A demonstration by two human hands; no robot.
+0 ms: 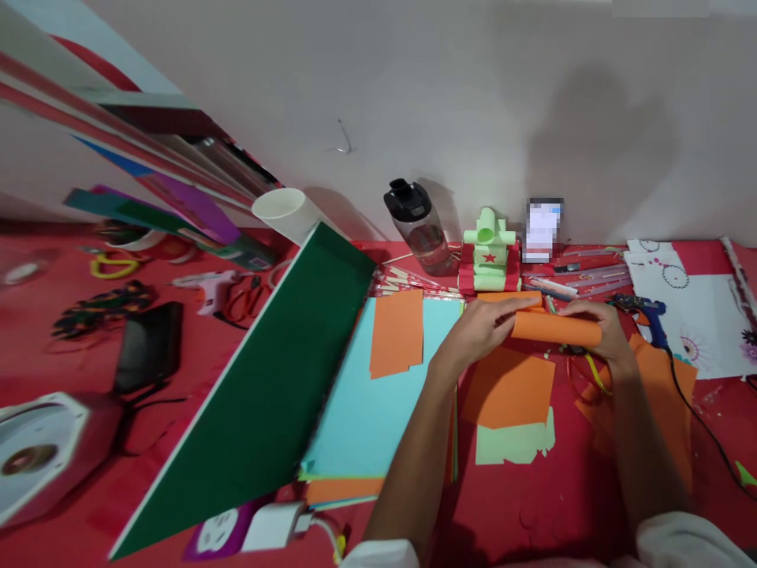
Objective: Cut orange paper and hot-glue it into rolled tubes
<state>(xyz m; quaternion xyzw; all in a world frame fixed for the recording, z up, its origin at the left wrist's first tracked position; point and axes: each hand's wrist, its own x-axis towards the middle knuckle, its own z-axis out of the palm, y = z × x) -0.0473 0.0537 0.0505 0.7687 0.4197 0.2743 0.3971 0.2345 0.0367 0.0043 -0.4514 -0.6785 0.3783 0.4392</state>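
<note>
A rolled sheet of orange paper is held level above the table between my two hands. My left hand grips its left end, fingers closed over the edge. At the right end, my right hand has its fingers curled round the paper. Another orange paper piece lies just behind my left fingers. Below the roll rest a flat orange sheet and a torn light green sheet. A pair of scissors with yellow and red handles lies partly under my right hand.
Behind my hands stand a green paper-roll model, a water bottle and a phone. A blue glue gun lies right. A green board leans beside blue paper. A white adapter sits front left.
</note>
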